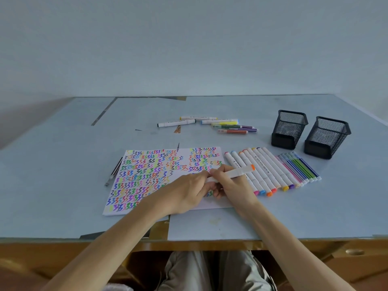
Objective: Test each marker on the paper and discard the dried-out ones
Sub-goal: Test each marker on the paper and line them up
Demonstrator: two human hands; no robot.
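Observation:
A white sheet of paper (pixel 147 177) covered in coloured squiggles lies on the table. Over its right part my right hand (pixel 231 185) holds a white marker with an orange end cap (pixel 241 171), tilted up to the right. My left hand (pixel 189 192) meets it, fingertips pinching the marker's lower end; whether a cap is on there is hidden. To the right lies a row of several thick white markers (pixel 264 171) beside several thin coloured pens (pixel 300 166). A second group of markers (pixel 220 124) lies farther back.
Two black mesh pen holders (pixel 288 129) (pixel 326 137) stand at the right rear. A dark pen (pixel 114 172) lies along the paper's left edge. The table's front edge (pixel 189 240) runs just above my lap. Torn patches mark the table covering.

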